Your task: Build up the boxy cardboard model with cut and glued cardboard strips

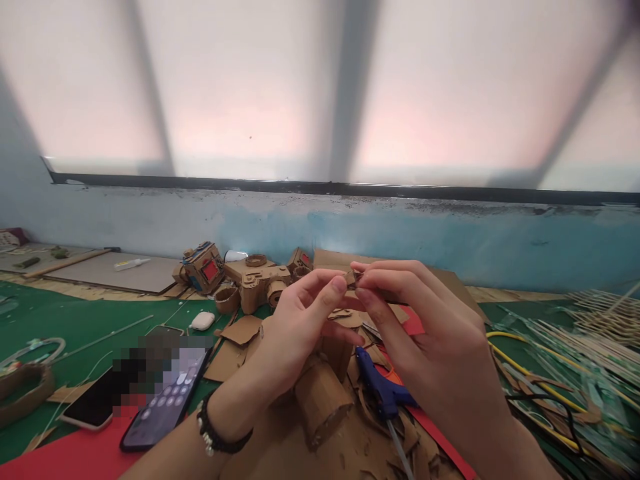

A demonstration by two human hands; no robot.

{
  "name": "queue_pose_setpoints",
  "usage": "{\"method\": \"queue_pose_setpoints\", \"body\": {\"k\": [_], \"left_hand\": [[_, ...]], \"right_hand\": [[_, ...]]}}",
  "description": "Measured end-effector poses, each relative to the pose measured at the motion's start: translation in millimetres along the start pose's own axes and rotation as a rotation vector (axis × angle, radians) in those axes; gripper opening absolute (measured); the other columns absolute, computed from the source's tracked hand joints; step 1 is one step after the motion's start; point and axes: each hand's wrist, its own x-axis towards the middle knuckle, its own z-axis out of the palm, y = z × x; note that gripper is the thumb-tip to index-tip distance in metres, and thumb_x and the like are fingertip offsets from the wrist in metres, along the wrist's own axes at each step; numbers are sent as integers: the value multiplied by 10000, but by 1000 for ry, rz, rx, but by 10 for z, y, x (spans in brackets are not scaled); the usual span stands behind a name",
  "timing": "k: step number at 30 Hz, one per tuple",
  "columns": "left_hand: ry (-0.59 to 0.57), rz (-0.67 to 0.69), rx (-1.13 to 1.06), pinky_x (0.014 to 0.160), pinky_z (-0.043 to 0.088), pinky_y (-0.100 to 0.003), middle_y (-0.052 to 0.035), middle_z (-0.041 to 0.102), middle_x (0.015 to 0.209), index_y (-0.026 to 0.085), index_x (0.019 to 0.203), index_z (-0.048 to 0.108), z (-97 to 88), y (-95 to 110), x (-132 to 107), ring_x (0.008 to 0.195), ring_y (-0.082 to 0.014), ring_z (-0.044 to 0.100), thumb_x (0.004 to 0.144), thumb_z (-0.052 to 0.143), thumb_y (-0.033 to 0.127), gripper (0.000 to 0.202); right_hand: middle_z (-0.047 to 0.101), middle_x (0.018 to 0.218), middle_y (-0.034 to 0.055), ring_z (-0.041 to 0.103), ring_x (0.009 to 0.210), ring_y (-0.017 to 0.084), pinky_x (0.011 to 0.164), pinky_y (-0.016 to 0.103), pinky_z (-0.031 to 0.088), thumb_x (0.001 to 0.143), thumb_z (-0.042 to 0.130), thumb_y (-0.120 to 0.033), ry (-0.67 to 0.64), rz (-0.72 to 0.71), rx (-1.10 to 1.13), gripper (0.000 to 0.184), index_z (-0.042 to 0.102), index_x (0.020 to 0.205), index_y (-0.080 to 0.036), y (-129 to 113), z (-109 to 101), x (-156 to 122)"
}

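My left hand (pixel 303 320) pinches a small piece of cardboard (pixel 351 279) between thumb and forefinger. From the other side my right hand (pixel 430 320) meets it, fingertips and thumb closed at the same little piece. Its exact shape is largely covered by fingers. Below the hands lies a cardboard tube (pixel 323 403), angled toward me. A blue hot glue gun (pixel 380 387) with a glue stick in its back rests under my right hand. Behind my left hand stands a camera model made of cardboard (pixel 257 287).
Two phones (pixel 167 403) lie on the left, near a white earbud case (pixel 203 321). A cardboard model with red panels (pixel 203 267) stands toward the wall. Thin wooden sticks (pixel 565 347) and a yellow cable (pixel 530 353) spread at right. Cardboard scraps (pixel 420 447) litter the front.
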Motion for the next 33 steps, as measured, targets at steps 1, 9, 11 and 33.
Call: {"method": "queue_pose_setpoints", "body": {"k": [1, 9, 11, 33], "left_hand": [[-9, -10, -5, 674, 696, -230, -54, 719, 1002, 189, 1103, 815, -4, 0, 6, 946, -184, 743, 980, 839, 502, 337], [-124, -133, -114, 703, 708, -256, -114, 803, 1202, 233, 1316, 775, -100, -2, 50, 1093, -243, 804, 987, 839, 474, 413], [-152, -148, -114, 686, 708, -263, -107, 815, 1213, 289, 1410, 734, -143, -4, 56, 1060, -251, 828, 987, 839, 478, 476], [-37, 78, 21, 582, 666, -216, -48, 795, 935, 214, 1157, 837, -112, -41, 42, 782, -165, 776, 981, 842, 460, 302]], "right_hand": [[788, 1132, 61, 791, 1049, 182, 851, 295, 643, 1065, 638, -69, 1, -1, 7, 185, 681, 1071, -248, 2, 5, -2], [742, 1161, 58, 750, 1301, 233, 996, 344, 641, 1075, 639, -92, -31, -7, 6, 172, 675, 1082, -261, 46, -5, -19], [699, 1147, 64, 730, 1336, 257, 983, 362, 651, 1071, 654, -114, -40, -8, -5, 155, 688, 1079, -265, 63, -22, -19], [756, 1147, 56, 764, 1184, 244, 918, 369, 652, 1083, 678, -281, -21, 138, 19, 51, 725, 1067, -290, 57, 41, -26]]}}
